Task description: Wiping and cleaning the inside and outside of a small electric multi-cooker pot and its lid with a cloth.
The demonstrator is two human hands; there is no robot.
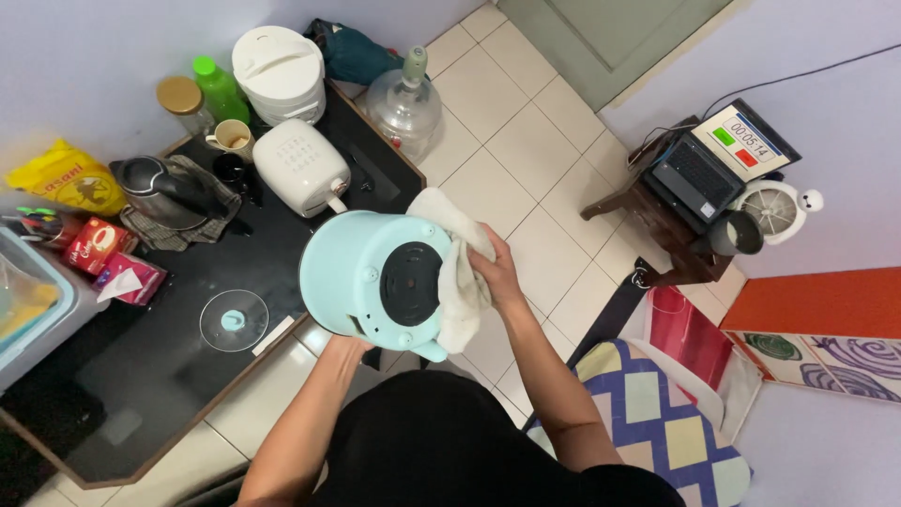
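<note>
A light blue electric kettle [361, 272] is held up with its round black-centred base facing me. My left hand [349, 344] supports it from underneath and is mostly hidden behind its lower edge. My right hand [495, 268] presses a white cloth [457, 272] against the kettle's right side. The cloth drapes over the rim and down past the base.
A black table [178, 357] on the left carries a glass lid [234, 320], a white appliance [300, 167], a dark kettle [150, 188], a mug [232, 138], boxes and jars. A large water jug [404, 105] stands on the tiled floor. A laptop [718, 160] sits on a stool at right.
</note>
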